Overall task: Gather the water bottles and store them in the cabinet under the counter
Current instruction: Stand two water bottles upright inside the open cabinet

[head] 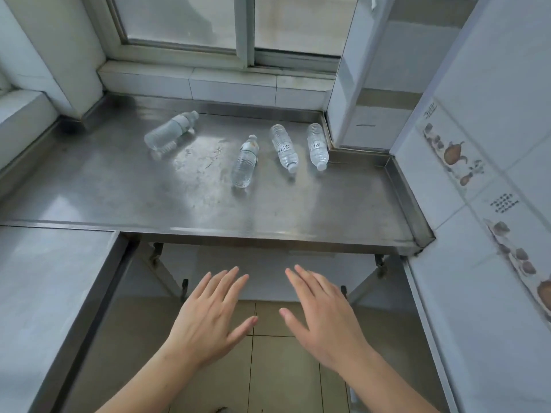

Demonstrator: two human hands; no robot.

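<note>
Both hands hover flat, fingers straight and spread, holding nothing.
Left hand (205,320) and right hand (325,317) float below the steel worktop (119,192); four clear water bottles (245,161) lie on it near the window (238,25), between tiled walls (492,84).

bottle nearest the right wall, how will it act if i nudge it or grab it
The rightmost bottle lies on its side on the smooth steel counter, so a sideways nudge would probably roll it. It looks full, so likely fairly heavy for its size. The thin ribbed plastic may flex slightly when gripped.
</note>
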